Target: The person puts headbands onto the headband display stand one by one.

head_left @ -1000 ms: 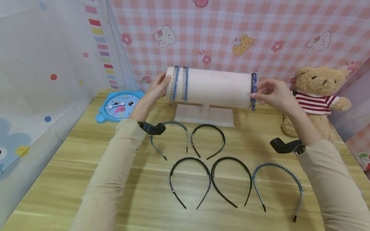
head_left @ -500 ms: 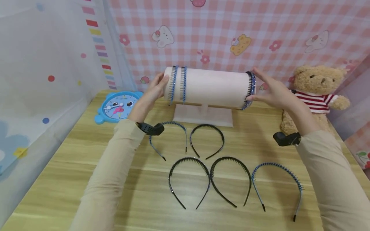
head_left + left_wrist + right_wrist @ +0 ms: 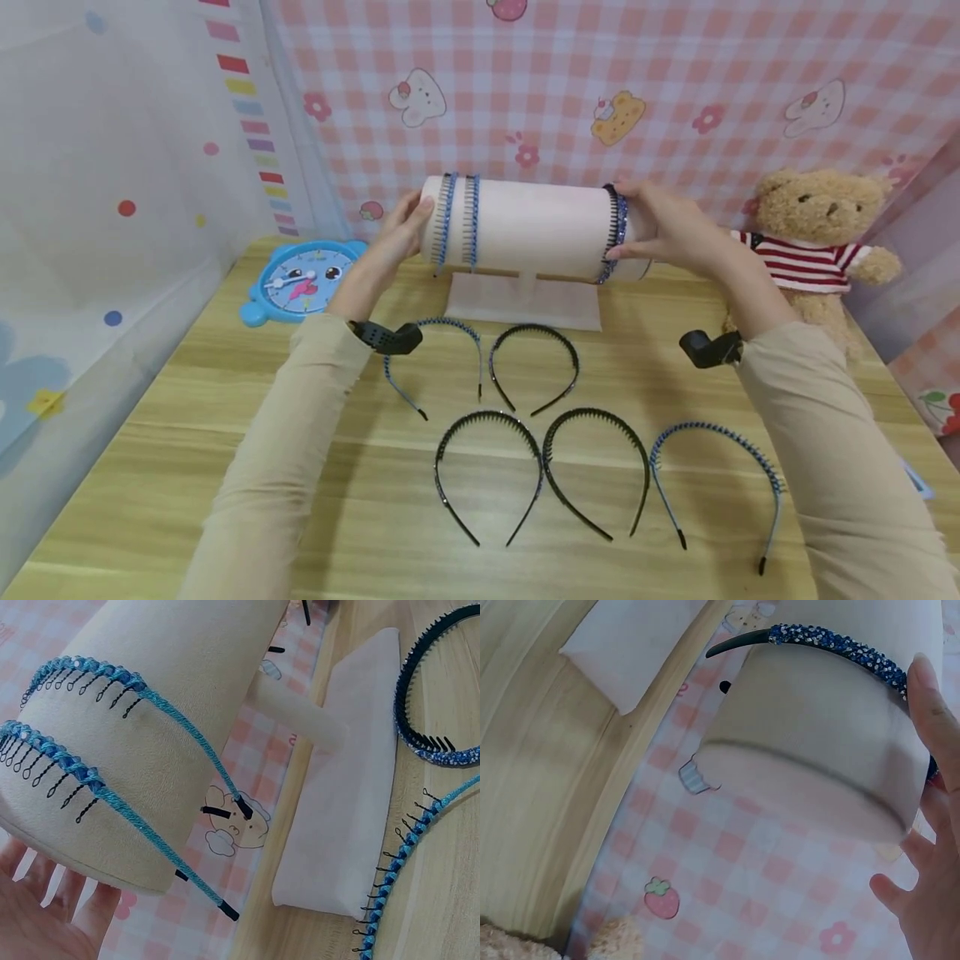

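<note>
A pale cylindrical headband display stand [image 3: 540, 225] stands at the back of the table. My left hand [image 3: 401, 229] holds its left end, thumb in front and fingers behind. Two braided blue headbands with wire teeth, an outer one [image 3: 445, 221] and an inner one [image 3: 472, 221], sit around that end. Near the right end, my right hand [image 3: 675, 229] grips a glittery blue-and-black headband [image 3: 840, 645] around the cylinder, thumb in front and fingers toward the top. The right wrist view shows the cylinder's bare end [image 3: 802, 787] beyond this headband. The cylinder's back is hidden.
Several headbands lie on the wooden table [image 3: 360, 517], including a black one [image 3: 577, 367] and a blue one [image 3: 772, 467]. A blue clock [image 3: 303, 283] lies at left. The teddy bear [image 3: 821, 208] sits at right. The stand's flat base [image 3: 525, 302] rests below the cylinder.
My right hand has slid the glittery headband leftward from the cylinder's right edge, exposing that end. Its fingers moved up over the headband. The left hand keeps its place on the stand.
</note>
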The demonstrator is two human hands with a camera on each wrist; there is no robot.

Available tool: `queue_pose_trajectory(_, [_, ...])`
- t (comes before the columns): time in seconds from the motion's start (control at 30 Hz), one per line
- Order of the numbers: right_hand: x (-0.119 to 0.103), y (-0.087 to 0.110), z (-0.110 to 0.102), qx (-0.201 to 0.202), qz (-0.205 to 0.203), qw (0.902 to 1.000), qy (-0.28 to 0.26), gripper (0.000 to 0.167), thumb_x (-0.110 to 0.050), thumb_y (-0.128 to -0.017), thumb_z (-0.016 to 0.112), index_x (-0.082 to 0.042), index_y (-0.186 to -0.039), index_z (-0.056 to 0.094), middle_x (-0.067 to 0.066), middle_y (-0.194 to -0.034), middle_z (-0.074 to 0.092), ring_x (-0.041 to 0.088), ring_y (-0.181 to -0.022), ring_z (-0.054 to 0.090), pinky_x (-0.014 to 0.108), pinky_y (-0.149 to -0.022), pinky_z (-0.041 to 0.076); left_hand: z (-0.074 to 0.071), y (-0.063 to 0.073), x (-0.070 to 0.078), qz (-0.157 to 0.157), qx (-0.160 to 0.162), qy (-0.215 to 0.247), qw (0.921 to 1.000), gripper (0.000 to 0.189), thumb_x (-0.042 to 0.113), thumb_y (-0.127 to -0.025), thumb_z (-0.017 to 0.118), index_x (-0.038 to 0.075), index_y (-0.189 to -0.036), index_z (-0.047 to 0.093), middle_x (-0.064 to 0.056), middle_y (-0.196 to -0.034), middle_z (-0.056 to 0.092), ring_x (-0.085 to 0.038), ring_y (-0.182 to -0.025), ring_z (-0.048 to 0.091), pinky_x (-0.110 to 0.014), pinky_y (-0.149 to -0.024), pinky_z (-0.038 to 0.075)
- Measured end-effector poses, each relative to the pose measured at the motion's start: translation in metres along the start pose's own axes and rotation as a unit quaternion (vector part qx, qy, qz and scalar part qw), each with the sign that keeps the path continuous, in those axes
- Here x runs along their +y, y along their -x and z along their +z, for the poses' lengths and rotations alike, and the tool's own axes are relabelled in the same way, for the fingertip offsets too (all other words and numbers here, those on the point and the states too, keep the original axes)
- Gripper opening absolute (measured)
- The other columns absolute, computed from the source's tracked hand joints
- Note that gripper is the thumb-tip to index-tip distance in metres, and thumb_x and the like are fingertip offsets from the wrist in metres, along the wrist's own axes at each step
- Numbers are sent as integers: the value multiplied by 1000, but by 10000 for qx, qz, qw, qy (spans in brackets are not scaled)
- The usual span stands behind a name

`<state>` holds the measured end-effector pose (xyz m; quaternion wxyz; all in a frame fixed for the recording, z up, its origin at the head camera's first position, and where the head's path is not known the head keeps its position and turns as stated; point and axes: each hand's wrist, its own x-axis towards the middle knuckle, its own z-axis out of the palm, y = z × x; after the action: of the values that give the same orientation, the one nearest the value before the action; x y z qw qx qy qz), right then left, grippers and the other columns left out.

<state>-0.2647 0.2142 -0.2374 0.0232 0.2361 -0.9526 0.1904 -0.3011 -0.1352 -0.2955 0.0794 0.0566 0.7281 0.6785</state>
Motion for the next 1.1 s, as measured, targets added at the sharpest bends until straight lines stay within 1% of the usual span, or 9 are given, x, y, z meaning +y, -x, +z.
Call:
queue_pose_trajectory(0.07, [-4, -6, 2, 59, -148, 9996, 219, 81, -31, -75, 75, -2, -137, 33, 25, -138, 40, 41, -128, 36, 54, -109, 25, -1, 1, 0, 21, 28, 61, 10000, 57, 40, -97, 38, 18, -146, 19, -6, -147, 29, -24, -132, 34, -41, -110, 33])
queue_pose_trajectory(0.17, [-12, -15, 5, 101, -256, 9985, 480, 80, -33, -74, 76, -1, -135, 35, 25, -137, 42, 41, -128, 37, 53, -110, 25, -2, 2, -1, 49, 51, 103, 9999, 56, 39, -97, 38, 17, -145, 19, -7, -146, 31, -24, -131, 35, -40, -110, 34])
queue_pose_trajectory(0.33, [-27, -27, 10, -68, -262, 9971, 717, 83, -41, -75, 72, -3, -138, 33, 21, -142, 37, 40, -132, 31, 53, -113, 18, -4, 3, -2, 61, 57, 119, 9999, 56, 39, -97, 37, 17, -145, 19, -7, -146, 31, -24, -131, 35, -40, -110, 34])
queue_pose_trajectory(0.47, [-36, -35, 16, -192, -325, 9967, 721, 85, -45, -76, 69, -4, -140, 30, 18, -145, 34, 39, -134, 27, 53, -114, 14, -4, 2, -3, 92, 1, 112, 9999, 56, 38, -97, 37, 16, -145, 20, -8, -145, 31, -25, -131, 36, -41, -109, 34])
queue_pose_trajectory(0.6, [-42, -43, 23, -186, -473, 9961, 720, 87, -47, -78, 67, -4, -141, 28, 17, -146, 31, 39, -135, 25, 53, -115, 12, -1, 1, -3, 105, -5, 57, 9999, 56, 39, -97, 38, 17, -145, 20, -8, -145, 32, -25, -131, 36, -41, -109, 34])
queue_pose_trajectory(0.77, [-51, -53, 28, -212, -486, 9959, 726, 88, -50, -77, 66, -5, -142, 27, 15, -148, 30, 39, -136, 24, 52, -115, 11, 2, -3, -1, -10, 12, -15, 10000, 58, 42, -95, 40, 20, -146, 20, -5, -146, 30, -23, -132, 34, -40, -110, 34])
queue_pose_trajectory(1.1, [-73, -71, 38, -407, -579, 9942, 809, 90, -53, -79, 62, -7, -145, 21, 19, -149, 26, 40, -136, 23, 53, -115, 9, -1, -1, -3, 35, 55, 41, 10000, 58, 40, -96, 38, 17, -146, 19, -6, -147, 29, -22, -133, 33, -41, -110, 33])
